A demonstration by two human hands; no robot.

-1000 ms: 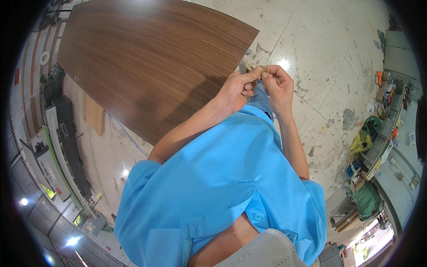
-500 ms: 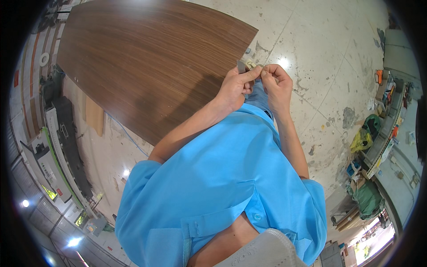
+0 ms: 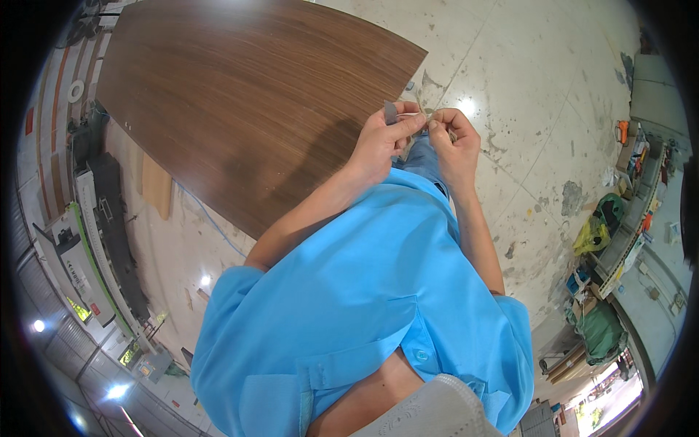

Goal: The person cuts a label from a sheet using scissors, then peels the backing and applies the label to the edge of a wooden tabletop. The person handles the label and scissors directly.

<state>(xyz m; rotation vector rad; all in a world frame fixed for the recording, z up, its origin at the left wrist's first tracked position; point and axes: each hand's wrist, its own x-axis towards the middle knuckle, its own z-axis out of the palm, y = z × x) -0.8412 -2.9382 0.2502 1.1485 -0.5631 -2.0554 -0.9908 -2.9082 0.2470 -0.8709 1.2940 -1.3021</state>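
Observation:
My left hand [image 3: 378, 146] is closed, with a flat grey piece [image 3: 391, 113] sticking up between its fingers; whether it is a blade or a folded strip I cannot tell. Close beside it, my right hand [image 3: 459, 138] is pinched shut, thumb against forefinger. The fingertips of both hands nearly meet over my jeans [image 3: 422, 160]. Whatever is between them is too small to make out. Just left of my hands lies a large brown wood-grain panel [image 3: 255, 95], its near right corner close to the left hand.
Pale, stained floor [image 3: 531, 124] spreads to the right. Along the right side runs a cluttered bench [image 3: 633, 211] with tools, a yellow bag [image 3: 591, 237] and a green bag [image 3: 603, 331]. A long machine [image 3: 87, 269] stands at the left, near tan boards [image 3: 155, 188] and a blue cord [image 3: 207, 215].
Both hands stay close together with slight finger movement. The pale item seen behind the fingertips earlier is now mostly out of sight. The view has shifted a little.

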